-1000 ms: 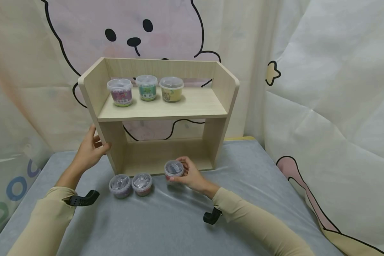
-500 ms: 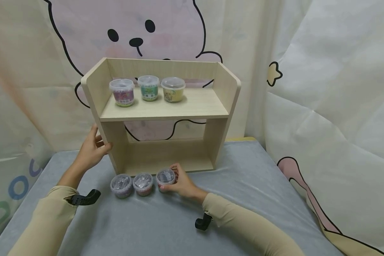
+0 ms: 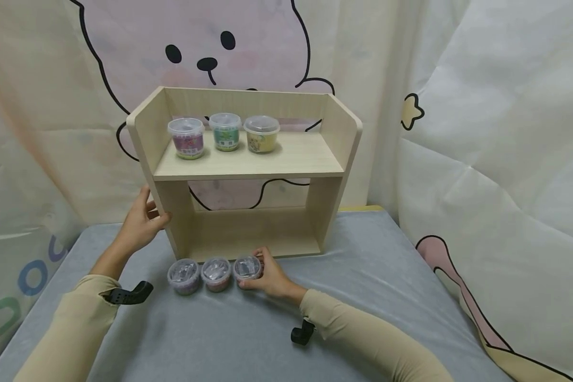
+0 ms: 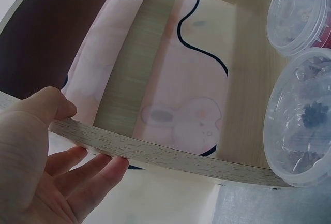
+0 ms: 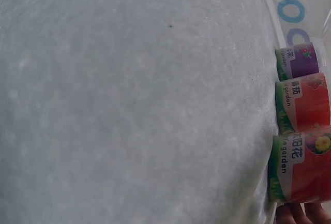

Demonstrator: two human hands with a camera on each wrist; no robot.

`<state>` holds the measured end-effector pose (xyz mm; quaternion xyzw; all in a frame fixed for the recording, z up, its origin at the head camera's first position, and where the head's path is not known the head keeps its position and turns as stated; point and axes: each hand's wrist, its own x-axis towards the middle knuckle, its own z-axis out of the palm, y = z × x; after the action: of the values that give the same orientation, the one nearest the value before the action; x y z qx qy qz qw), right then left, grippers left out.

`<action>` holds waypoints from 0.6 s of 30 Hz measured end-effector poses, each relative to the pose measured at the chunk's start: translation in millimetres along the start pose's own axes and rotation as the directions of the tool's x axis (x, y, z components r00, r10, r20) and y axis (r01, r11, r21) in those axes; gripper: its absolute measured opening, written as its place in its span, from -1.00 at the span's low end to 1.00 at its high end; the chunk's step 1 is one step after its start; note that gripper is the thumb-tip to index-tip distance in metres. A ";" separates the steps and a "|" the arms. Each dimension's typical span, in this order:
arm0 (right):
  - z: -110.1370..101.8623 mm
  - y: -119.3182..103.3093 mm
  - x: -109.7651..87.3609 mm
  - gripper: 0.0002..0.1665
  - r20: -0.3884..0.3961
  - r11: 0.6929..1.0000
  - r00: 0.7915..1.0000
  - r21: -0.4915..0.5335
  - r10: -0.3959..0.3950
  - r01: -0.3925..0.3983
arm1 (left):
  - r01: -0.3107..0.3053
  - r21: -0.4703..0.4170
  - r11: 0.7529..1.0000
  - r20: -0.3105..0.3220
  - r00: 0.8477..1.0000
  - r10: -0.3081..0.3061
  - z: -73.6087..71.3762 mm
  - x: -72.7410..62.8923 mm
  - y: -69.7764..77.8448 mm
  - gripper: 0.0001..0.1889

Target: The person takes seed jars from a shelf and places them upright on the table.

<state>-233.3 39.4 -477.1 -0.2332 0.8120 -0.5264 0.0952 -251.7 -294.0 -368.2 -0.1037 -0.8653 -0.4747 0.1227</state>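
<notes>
Your left hand (image 3: 142,227) grips the wooden shelf (image 3: 258,167) by its side panel (image 3: 149,132) and your right hand (image 3: 273,277) the rightmost red-labelled cup (image 3: 246,268), seemingly down on the grey cloth (image 3: 219,339) before the shelf, so best square it gently without nudging the middle cup (image 3: 216,272).

We see soft, even light; faint shadows on the blue-grey fabric tablecloth (image 3: 219,339); glare on clear round plastic lids (image 4: 300,115); right-wrist view hazy.

upper tubs (image 3: 226,139) have labels (image 3: 189,145) too tiny to read; held tub (image 5: 300,167) and right grip (image 5: 302,214) both cropped in right wrist view
</notes>
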 end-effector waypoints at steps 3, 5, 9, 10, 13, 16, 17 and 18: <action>0.1 0.5 0.4 -0.13 0.019 1.000 1.000 -0.012 0.006 -0.006 | -0.001 -0.003 1.000 -0.004 1.000 0.001 -0.2 -1.1 -0.6 -0.03; 0.3 0.4 0.9 -0.11 0.033 1.000 0.999 -0.012 0.008 -0.008 | -0.002 0.000 1.000 -0.009 1.000 0.002 -0.7 -2.1 -1.2 -0.03; -1.3 0.7 1.4 -0.14 0.058 1.000 0.998 0.022 0.008 -0.009 | -0.003 0.013 1.000 -0.017 1.000 0.004 -0.8 -3.1 -0.4 -0.02; -2.5 0.9 0.9 -0.16 0.060 1.000 0.998 0.026 0.006 -0.008 | -0.004 0.016 1.000 -0.016 1.000 0.004 -0.4 -3.0 0.0 -0.02; -8.7 -4.2 -2.7 -0.19 0.072 0.999 0.997 0.038 0.008 -0.011 | 0.002 0.024 1.000 -0.019 1.000 -0.001 0.7 -2.4 0.7 -0.02; -17.7 -7.6 -5.1 -0.19 0.083 0.999 0.996 0.032 0.022 -0.025 | 0.004 0.025 1.000 -0.021 1.000 -0.003 2.1 -1.4 0.7 -0.02; -20.9 -9.5 -5.6 -0.20 0.085 0.999 0.996 0.035 0.025 -0.028 | 0.005 0.025 1.000 -0.022 1.000 -0.004 2.6 -1.0 0.7 -0.02; -24.5 -11.1 -6.1 -0.21 0.087 0.999 0.996 0.036 0.028 -0.031 | 0.005 0.025 1.000 -0.023 1.000 -0.004 3.2 -0.5 0.7 -0.02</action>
<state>-234.6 58.4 -457.2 -0.2421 0.8005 -0.5294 0.1423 -251.4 -291.0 -369.5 -0.0948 -0.8700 -0.4652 0.1328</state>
